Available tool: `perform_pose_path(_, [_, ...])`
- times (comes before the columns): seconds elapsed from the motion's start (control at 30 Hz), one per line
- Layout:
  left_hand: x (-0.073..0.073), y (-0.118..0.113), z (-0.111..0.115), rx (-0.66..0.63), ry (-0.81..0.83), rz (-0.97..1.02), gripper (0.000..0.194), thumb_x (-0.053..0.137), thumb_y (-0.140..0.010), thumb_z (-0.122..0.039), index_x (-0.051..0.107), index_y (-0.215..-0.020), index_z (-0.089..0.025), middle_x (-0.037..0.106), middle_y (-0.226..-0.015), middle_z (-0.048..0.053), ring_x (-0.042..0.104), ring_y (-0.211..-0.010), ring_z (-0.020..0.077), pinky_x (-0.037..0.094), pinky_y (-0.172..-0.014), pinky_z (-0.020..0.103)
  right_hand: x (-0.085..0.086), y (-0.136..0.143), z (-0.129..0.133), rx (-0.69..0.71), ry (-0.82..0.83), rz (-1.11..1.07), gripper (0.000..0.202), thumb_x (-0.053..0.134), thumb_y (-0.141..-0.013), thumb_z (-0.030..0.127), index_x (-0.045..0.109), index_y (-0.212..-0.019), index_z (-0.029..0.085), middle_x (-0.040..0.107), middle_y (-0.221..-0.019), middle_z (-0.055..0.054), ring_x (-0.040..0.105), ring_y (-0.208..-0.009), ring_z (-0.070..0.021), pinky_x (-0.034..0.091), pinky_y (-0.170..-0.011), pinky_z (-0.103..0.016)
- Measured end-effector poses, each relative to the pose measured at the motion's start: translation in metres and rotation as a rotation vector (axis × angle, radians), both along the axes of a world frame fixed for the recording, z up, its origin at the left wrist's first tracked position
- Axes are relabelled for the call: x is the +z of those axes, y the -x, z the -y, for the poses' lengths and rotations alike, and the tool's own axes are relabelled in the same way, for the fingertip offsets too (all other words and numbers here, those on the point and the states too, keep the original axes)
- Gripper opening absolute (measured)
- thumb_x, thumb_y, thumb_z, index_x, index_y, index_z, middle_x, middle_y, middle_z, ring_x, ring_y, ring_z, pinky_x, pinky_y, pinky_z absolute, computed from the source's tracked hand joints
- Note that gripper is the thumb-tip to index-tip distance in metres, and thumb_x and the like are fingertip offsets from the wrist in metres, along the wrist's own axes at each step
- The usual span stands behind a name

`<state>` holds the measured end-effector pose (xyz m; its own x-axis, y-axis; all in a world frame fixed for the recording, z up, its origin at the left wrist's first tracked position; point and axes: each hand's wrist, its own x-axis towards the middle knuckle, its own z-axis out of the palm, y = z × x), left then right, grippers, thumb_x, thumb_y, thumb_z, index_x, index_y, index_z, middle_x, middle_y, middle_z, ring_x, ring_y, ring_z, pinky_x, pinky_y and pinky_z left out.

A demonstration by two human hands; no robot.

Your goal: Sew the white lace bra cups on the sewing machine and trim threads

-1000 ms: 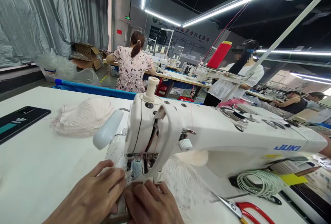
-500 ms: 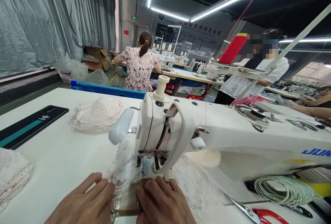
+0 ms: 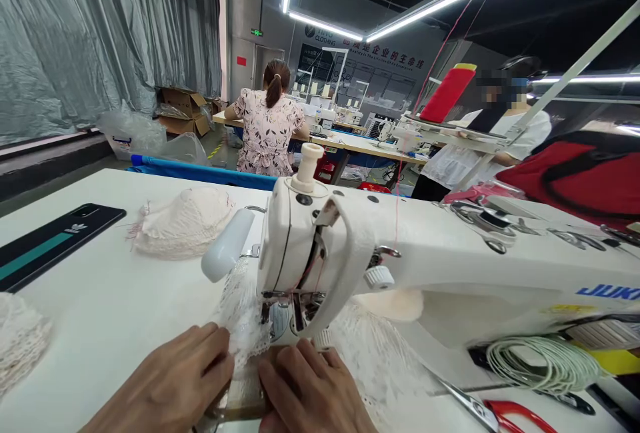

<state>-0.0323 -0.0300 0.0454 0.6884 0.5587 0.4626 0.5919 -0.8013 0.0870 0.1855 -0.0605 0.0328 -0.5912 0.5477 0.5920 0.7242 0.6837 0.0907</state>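
Note:
A white sewing machine (image 3: 425,233) stands across the middle, with pale lace fabric (image 3: 245,306) under and left of its needle area. Left of the needle, my left hand (image 3: 185,373) has its fingers curled together at the lace edge; the fingertips are hidden. Just in front of the presser foot, my right hand (image 3: 315,386) lies with bent fingers pressed together on the lace. What either hand pinches cannot be made out. More lace (image 3: 370,353) spreads right of my right hand, beneath the machine arm.
Lace cups (image 3: 185,223) lie behind left, others (image 3: 23,340) at the left edge. A black phone-like box (image 3: 60,240) rests between them. Red-handled scissors (image 3: 475,410) and a coiled pale cord (image 3: 545,363) are at the right. Two people (image 3: 270,120) are beyond the table.
My left hand has shifted slightly right and up, its fingers more bunched. My right hand stays nearly in place. A red item has appeared behind the machine at the right.

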Motion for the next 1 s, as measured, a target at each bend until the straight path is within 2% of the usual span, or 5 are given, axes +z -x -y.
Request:
perform_pose_path(0.1, [-0.003, 0.002, -0.001, -0.021, 0.042, -0.059, 0.035, 0.029, -0.091, -0.004, 0.055, -0.075, -0.022, 0.059, -0.073, -0.002, 0.056, -0.061, 0.0109, 0.042, -0.053, 0.018, 0.001, 0.000, 0.000, 0.005, -0.004, 0.001, 0.043, 0.028, -0.101, 0.040, 0.061, -0.092, 0.015, 0.054, -0.071, -0.003, 0.046, -0.058, -0.0157, 0.028, -0.054, -0.030])
perform_pose_path(0.33, [-0.007, 0.000, -0.002, -0.054, -0.286, -0.041, 0.034, 0.028, -0.095, -0.007, 0.057, -0.082, -0.020, 0.061, -0.078, 0.001, 0.054, -0.066, 0.0161, 0.043, -0.060, 0.027, 0.000, 0.004, 0.000, -0.022, -0.004, 0.017, 0.037, 0.031, -0.100, 0.037, 0.060, -0.090, 0.016, 0.056, -0.072, -0.002, 0.047, -0.057, -0.0153, 0.029, -0.055, -0.030])
perform_pose_path(0.73, [-0.016, -0.009, 0.004, 0.059, -0.305, 0.012, 0.054, 0.021, -0.098, -0.010, 0.066, -0.070, -0.020, 0.063, -0.073, 0.004, 0.051, -0.070, 0.0201, 0.038, -0.069, 0.033, -0.002, 0.004, -0.002, -0.023, -0.027, 0.014, 0.052, 0.017, -0.102, 0.043, 0.061, -0.093, 0.017, 0.059, -0.074, -0.003, 0.047, -0.054, -0.0150, 0.029, -0.054, -0.031])
perform_pose_path(0.87, [-0.013, -0.013, 0.006, 0.066, -0.288, 0.096, 0.060, 0.019, -0.099, -0.011, 0.069, -0.067, -0.022, 0.069, -0.083, 0.004, 0.055, -0.081, 0.0189, 0.038, -0.079, 0.033, -0.003, 0.003, -0.002, -0.026, -0.037, 0.026, 0.051, 0.018, -0.102, 0.043, 0.060, -0.093, 0.017, 0.058, -0.073, -0.002, 0.047, -0.054, -0.0148, 0.029, -0.054, -0.031])
perform_pose_path(1.0, [-0.014, -0.012, 0.006, 0.087, -0.290, 0.055, 0.064, 0.014, -0.101, -0.021, 0.070, -0.071, -0.021, 0.068, -0.074, 0.003, 0.055, -0.072, 0.0183, 0.039, -0.076, 0.034, -0.003, 0.003, -0.001, -0.027, -0.014, 0.042, 0.046, 0.024, -0.102, 0.044, 0.061, -0.095, 0.017, 0.058, -0.074, -0.003, 0.048, -0.054, -0.0147, 0.030, -0.054, -0.030])
